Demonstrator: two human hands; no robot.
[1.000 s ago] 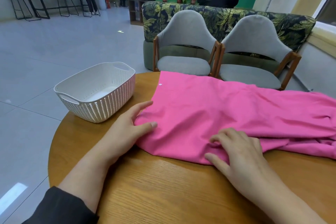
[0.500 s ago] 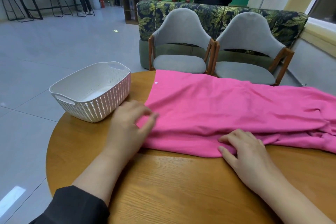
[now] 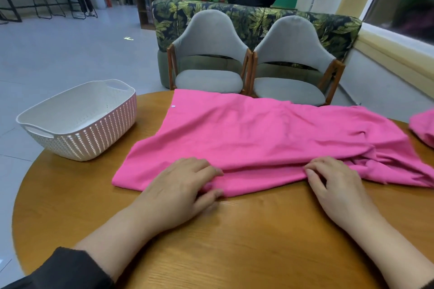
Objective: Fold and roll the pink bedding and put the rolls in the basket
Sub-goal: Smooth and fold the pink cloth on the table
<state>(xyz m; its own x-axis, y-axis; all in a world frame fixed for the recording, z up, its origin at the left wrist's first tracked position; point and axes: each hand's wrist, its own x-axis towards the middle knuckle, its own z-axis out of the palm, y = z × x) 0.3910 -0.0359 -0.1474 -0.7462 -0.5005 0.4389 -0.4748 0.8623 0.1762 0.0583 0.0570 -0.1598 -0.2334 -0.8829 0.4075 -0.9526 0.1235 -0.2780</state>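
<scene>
Pink bedding [image 3: 270, 138] lies spread across the counter [image 3: 234, 241], right of the empty basket [image 3: 77, 122]. Both hands pinch its near edge, left hand [image 3: 180, 185] and right hand [image 3: 333, 183] curled on the cloth. Best roll evenly, keeping both ends level and tight.

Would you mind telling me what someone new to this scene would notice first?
The bright pink bedding spread across the round wooden table catches the eye first, with both hands at its near edge: the left hand and right hand each pinch a fold. A white basket sits at the table's left edge, and two grey chairs stand behind.
</scene>
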